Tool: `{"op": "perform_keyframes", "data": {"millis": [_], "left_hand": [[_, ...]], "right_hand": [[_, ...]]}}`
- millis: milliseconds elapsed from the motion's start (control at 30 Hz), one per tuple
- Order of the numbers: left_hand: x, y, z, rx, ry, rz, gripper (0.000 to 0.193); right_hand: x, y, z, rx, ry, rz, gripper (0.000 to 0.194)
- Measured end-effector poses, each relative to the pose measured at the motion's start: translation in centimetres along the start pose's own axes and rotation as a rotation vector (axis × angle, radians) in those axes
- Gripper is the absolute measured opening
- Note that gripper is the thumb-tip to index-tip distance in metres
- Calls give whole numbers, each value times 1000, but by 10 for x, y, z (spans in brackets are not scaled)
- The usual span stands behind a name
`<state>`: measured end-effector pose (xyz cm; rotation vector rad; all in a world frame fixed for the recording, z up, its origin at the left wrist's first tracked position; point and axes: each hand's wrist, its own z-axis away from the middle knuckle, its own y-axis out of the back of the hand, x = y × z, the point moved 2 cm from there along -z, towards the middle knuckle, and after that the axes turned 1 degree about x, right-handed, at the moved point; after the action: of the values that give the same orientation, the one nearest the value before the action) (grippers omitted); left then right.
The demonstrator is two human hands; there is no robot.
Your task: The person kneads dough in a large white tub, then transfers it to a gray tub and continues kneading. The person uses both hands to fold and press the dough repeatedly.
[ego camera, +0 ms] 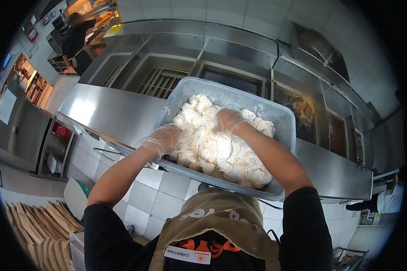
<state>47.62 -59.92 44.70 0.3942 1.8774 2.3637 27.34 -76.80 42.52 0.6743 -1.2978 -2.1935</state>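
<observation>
A grey plastic tub (237, 96) sits tilted in the view across the front of the steel counter, its near side close to my apron. Heaped inside are flour-coated pieces of food (207, 145), likely breaded chicken. My left hand (166, 137), in a clear disposable glove, reaches over the tub's left side and touches the edge of the heap. Deeper in the middle, my right hand (228, 121), also gloved and blurred, presses down among the coated pieces. The fingers of both hands are partly hidden, so any grip on a piece is unclear.
Behind the tub runs a row of fryers, one with a wire rack (161, 81) and another with foaming oil (296, 110). Steel counter (105, 108) extends to both sides. A person (76, 44) stands at far left. Brown paper sacks (44, 233) stand at lower left.
</observation>
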Motion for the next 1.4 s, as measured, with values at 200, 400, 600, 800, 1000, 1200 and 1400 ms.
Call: {"op": "perform_keyframes", "data": {"millis": [200,400,600,800,1000,1200,1400], "left_hand": [[-2,-4,0,13,6,446,38],[-8,-33,-31,-305,82,10,40],[13,-3,-54,-423,111,-56,32],[54,10,-101,-304,-237,-221,43],[92,-45,-114,807,-919,-1737,44],[65,-80,-110,1226,-995,-2838,43],[72,-73,-100,1026,-906,-2015,31]], "right_hand": [[2,-7,-10,163,21,77,53],[10,20,-9,-109,-121,-138,39],[65,38,9,-6,6,-371,48],[98,18,36,157,72,-566,41],[136,27,75,243,-67,-623,66],[134,-4,100,188,-160,-587,60],[136,4,110,242,-203,-751,56]]}}
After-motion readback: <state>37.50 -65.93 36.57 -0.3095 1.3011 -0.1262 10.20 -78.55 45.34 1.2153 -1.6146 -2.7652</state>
